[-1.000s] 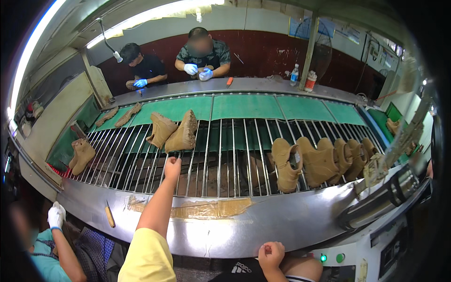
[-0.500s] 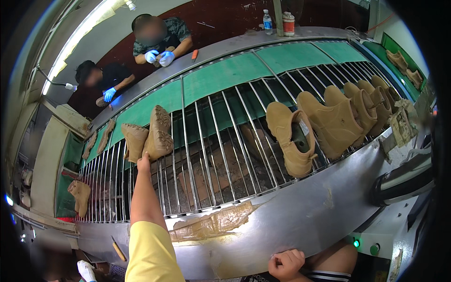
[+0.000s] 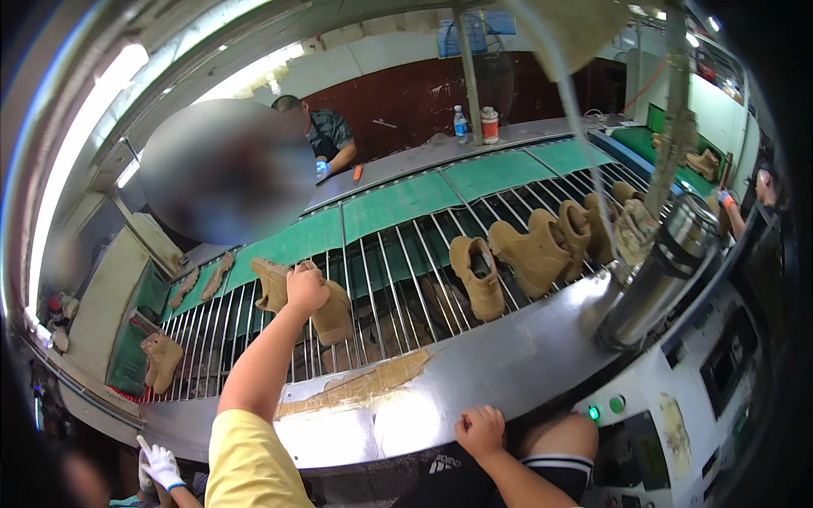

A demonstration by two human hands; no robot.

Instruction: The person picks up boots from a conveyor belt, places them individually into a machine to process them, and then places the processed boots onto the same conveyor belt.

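Tan boot [image 3: 326, 309] upright under left hand [image 3: 306, 289], toe toward camera

steel flask [image 3: 660, 271], two bottles [image 3: 474, 125], row of tan boots [image 3: 542, 250], green lamp [image 3: 594, 413]

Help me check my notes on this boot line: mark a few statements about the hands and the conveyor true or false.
1. The left hand grips a tan boot on the rod conveyor. True.
2. The right hand holds a boot. False: it rests on the steel edge, holding nothing.
3. A steel flask stands at the right. True.
4. The conveyor carries only one boot. False: several more boots stand to the right.
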